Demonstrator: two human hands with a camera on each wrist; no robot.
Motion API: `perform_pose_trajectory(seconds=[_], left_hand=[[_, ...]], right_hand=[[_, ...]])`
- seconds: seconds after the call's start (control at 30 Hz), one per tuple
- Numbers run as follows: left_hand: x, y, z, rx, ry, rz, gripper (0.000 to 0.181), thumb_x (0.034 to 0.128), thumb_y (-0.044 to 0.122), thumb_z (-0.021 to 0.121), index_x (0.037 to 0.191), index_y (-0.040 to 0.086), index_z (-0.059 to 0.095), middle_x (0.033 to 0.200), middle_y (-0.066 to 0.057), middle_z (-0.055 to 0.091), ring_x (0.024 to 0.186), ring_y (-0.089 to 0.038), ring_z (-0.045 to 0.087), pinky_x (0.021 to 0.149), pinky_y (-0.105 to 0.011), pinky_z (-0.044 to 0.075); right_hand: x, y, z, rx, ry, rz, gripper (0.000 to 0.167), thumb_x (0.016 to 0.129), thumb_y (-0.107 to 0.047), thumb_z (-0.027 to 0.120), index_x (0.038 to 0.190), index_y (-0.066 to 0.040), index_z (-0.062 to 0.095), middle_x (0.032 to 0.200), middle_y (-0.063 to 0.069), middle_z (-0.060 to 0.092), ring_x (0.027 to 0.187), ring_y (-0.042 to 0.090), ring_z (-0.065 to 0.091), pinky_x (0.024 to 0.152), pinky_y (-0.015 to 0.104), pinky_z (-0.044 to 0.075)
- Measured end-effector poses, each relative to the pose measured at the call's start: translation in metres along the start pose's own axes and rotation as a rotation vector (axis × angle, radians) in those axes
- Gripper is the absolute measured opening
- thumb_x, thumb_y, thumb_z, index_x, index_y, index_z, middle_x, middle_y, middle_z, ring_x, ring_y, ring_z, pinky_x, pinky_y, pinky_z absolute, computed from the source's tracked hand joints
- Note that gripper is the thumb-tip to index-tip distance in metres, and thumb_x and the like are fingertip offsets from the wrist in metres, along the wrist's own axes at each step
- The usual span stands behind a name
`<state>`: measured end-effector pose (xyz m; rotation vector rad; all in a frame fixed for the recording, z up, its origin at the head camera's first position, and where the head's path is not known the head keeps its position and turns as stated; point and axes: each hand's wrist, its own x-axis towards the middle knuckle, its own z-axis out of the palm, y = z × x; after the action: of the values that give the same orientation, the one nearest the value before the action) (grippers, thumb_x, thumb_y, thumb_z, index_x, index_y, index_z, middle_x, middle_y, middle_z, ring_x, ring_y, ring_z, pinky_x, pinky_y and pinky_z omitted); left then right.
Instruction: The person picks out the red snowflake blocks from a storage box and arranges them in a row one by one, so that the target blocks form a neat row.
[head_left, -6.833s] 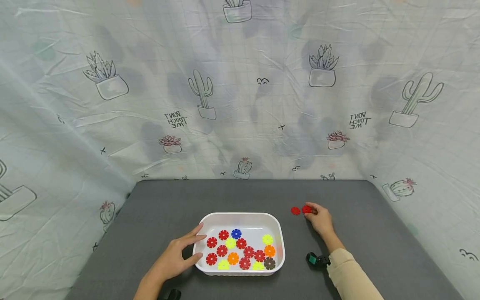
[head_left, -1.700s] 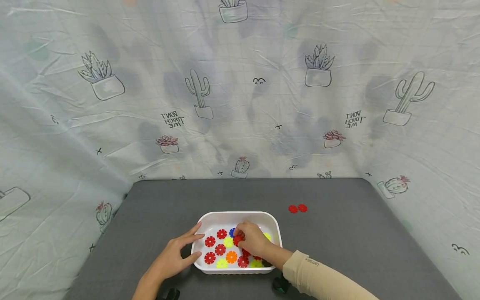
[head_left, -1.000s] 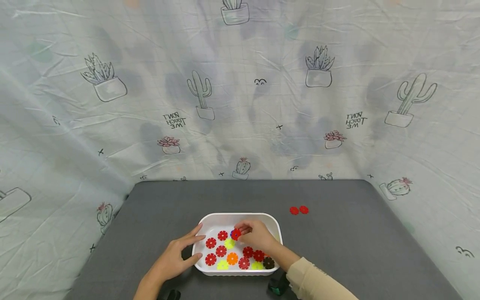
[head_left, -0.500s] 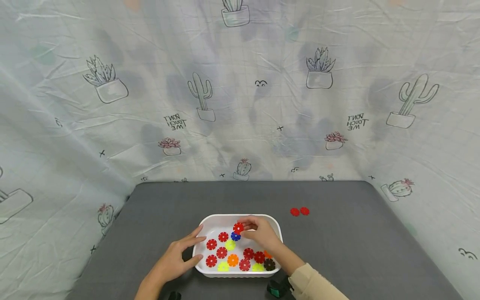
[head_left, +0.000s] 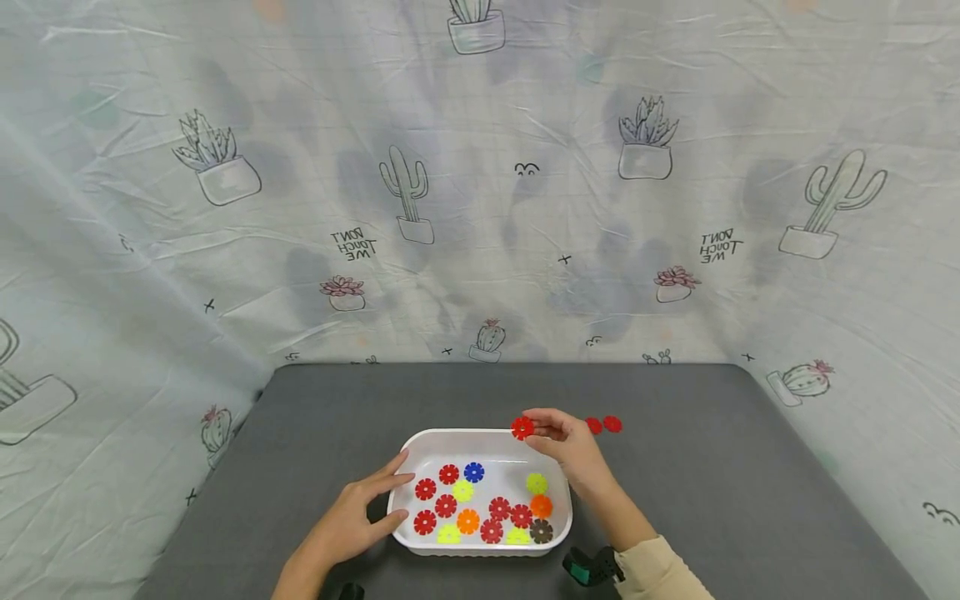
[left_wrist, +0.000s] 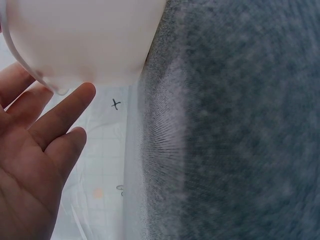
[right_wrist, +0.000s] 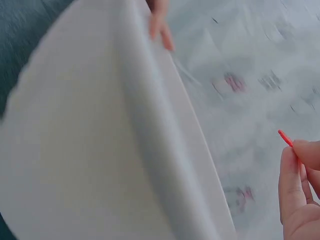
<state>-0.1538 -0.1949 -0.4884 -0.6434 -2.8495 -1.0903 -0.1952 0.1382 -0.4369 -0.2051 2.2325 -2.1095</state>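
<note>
Thumb and fingertips of your right hand [head_left: 572, 454] pinch a red disc [head_left: 522, 428] at its edge, near the far rim of the tray [head_left: 480, 551] and, as the right wrist view shows, clear of it. That edge hold probably serves to leave most of the face and its slots free of your fingers. The disc is round, so no long axis runs across its face; it stands tilted up, its face turned toward your head, while from your right wrist it shows nearly edge-on, a thin sliver slanting up and away from the fingertips. Your left hand [head_left: 352, 517] is spread wide, thumb and fingers apart against the tray's left end, likely to steady it. The tray's long axis runs left to right in front of you. Inside, red, yellow and orange discs, a blue disc [head_left: 474, 472] and a dark disc [head_left: 541, 531] appear to lie flat, mostly toward the near side. Two red discs [head_left: 612, 424] rest on the surface [head_left: 675, 392] just beyond your right hand, side by side in a left-to-right row.
</note>
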Motion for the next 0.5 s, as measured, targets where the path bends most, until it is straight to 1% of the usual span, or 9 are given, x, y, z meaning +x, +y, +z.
perform_pose_trajectory(seconds=[0.07,0.13,0.23,0.3,0.37,0.5], left_hand=[[0.000,0.000,0.000,-0.001,0.002,0.004,0.046,0.0841,0.034,0.068,0.126,0.016,0.063,0.148,-0.001,0.043,0.129,-0.027,0.049,0.096,-0.056,0.045],[0.000,0.000,0.000,0.002,0.005,0.008,0.046,0.0839,0.035,0.068,0.125,0.016,0.064,0.147,-0.001,0.043,0.129,-0.027,0.049,0.096,-0.055,0.045],[0.001,0.000,-0.001,0.006,0.009,0.016,0.046,0.0838,0.035,0.068,0.125,0.015,0.064,0.147,-0.002,0.044,0.128,-0.027,0.050,0.096,-0.055,0.045],[0.001,0.000,-0.001,0.010,0.013,0.025,0.046,0.0838,0.036,0.068,0.125,0.015,0.064,0.147,-0.002,0.044,0.128,-0.027,0.050,0.096,-0.054,0.046],[0.001,-0.001,-0.001,0.008,0.016,0.034,0.046,0.0837,0.035,0.068,0.125,0.015,0.064,0.146,-0.002,0.044,0.127,-0.027,0.051,0.095,-0.054,0.046],[0.001,-0.002,0.000,0.005,0.017,0.045,0.046,0.0835,0.033,0.069,0.125,0.015,0.064,0.146,-0.002,0.045,0.126,-0.027,0.052,0.095,-0.053,0.047]], right_hand=[[0.001,0.001,-0.013,0.025,0.027,-0.011,0.041,0.083,0.000,0.068,0.121,0.009,0.057,0.107,0.015,0.063,0.089,0.013,0.058,0.076,0.017,0.052],[0.003,0.003,-0.025,0.043,0.061,-0.019,0.043,0.083,0.000,0.069,0.122,0.010,0.056,0.103,0.008,0.064,0.088,0.011,0.059,0.077,0.017,0.053],[0.007,0.007,-0.043,0.046,0.117,-0.027,0.044,0.083,-0.001,0.069,0.123,0.010,0.055,0.096,-0.002,0.064,0.088,0.011,0.061,0.077,0.017,0.053],[0.009,0.012,-0.054,0.041,0.153,-0.034,0.045,0.083,-0.001,0.069,0.123,0.011,0.054,0.093,-0.006,0.065,0.088,0.010,0.061,0.076,0.017,0.053],[0.011,0.017,-0.065,0.038,0.182,-0.043,0.045,0.083,-0.001,0.069,0.124,0.012,0.053,0.092,-0.008,0.065,0.087,0.008,0.061,0.076,0.018,0.054],[0.013,0.032,-0.086,0.041,0.228,-0.027,0.046,0.084,0.000,0.067,0.126,0.012,0.052,0.090,-0.011,0.065,0.085,0.003,0.061,0.076,0.019,0.054]])
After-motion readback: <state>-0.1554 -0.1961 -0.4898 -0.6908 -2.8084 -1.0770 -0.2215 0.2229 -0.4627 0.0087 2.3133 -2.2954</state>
